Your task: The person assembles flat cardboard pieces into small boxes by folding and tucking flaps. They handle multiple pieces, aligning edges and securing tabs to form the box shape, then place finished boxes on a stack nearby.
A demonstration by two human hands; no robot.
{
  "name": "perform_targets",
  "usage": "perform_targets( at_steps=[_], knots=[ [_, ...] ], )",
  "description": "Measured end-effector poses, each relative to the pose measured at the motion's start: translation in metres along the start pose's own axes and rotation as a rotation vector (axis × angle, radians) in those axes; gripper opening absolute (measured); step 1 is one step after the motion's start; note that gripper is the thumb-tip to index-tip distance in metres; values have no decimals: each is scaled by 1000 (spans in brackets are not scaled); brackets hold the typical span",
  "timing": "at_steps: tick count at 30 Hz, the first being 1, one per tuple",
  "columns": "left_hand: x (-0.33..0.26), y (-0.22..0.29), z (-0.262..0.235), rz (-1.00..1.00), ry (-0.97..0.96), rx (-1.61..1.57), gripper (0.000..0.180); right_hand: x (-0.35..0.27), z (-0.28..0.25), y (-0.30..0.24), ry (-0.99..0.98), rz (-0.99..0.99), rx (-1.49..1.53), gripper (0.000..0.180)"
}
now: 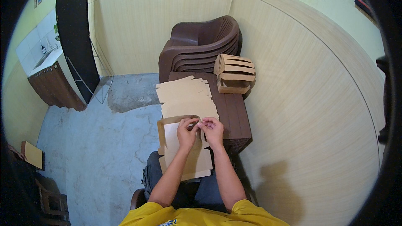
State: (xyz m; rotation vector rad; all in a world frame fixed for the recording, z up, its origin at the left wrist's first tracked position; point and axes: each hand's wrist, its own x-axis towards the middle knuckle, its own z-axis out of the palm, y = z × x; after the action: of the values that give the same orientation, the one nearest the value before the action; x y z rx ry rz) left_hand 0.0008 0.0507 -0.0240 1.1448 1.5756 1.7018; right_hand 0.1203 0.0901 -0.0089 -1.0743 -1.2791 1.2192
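Both hands' grip pinching flat box blank (184, 150) edge, L (187, 130) & R (213, 129).

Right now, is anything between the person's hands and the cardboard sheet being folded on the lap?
Nothing visible is. The left hand and right hand both already pinch the upper edge of the flat cardboard box blank. The stack of unfolded blanks lies farther off on the brown table.

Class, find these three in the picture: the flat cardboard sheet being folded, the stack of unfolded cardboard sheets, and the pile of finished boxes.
flat cardboard sheet (184, 159), head view, bare lower panel over the lap.
stack of unfolded cardboard sheets (186, 96), head view, middle of top sheet.
pile of finished boxes (234, 75), head view, side of the stack.
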Motion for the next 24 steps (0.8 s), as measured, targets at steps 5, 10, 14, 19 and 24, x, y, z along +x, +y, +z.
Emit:
perform_targets(
  at_steps=[5, 10, 14, 19, 24],
  knots=[
    [-3, 7, -1, 104, -53, 181, 34, 6, 4, 10, -20, -81, -133, 37],
    [6, -2, -8, 153, -129, 312, 45, 0, -9, 1, -90, -244, -358, 43],
    [24, -12, -9, 168, -185, 270, 47, -12, -31, -10, -127, -79, -534, 44],
    [31, 2, -16, 121, -464, 303, 45, -8, -18, 12, -65, 114, -378, 37],
    [-2, 47, -41, 271, -424, 444, 40, 5, -6, 28, -10, 103, -203, 27]
  ],
)
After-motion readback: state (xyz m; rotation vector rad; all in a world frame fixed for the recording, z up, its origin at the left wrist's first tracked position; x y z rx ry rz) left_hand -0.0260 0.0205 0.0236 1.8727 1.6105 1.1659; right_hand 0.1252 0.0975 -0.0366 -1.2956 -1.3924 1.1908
